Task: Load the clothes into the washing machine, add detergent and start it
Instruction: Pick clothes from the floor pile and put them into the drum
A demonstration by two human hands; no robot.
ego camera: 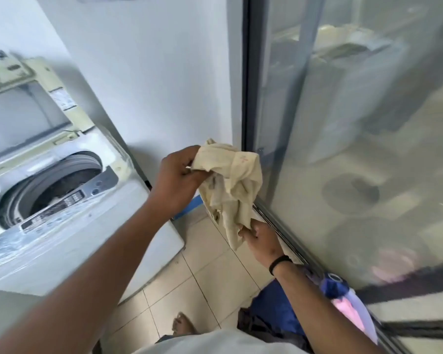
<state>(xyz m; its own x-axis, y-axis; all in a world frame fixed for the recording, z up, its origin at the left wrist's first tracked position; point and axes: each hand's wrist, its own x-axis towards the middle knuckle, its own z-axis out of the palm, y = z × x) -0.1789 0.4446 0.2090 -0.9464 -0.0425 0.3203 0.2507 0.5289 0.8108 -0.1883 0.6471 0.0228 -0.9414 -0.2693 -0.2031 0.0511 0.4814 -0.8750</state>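
Observation:
A crumpled cream cloth [237, 185] hangs in the air between my hands, right of the washing machine. My left hand [179, 177] grips its upper edge. Lower down, my right hand [260, 240], with a black band at the wrist, pinches the cloth's bottom end. The white top-loading washing machine [69, 226] stands at the left with its lid [23, 98] raised against the wall, and its dark drum [51, 186] is open. A pile of blue, dark and pink clothes [292, 310] lies on the floor at the lower right.
A sliding glass door [356, 149] with a metal frame and floor track fills the right side. A white wall stands behind the machine. The floor [202, 284] is beige tile, and my bare foot [183, 325] shows near the bottom.

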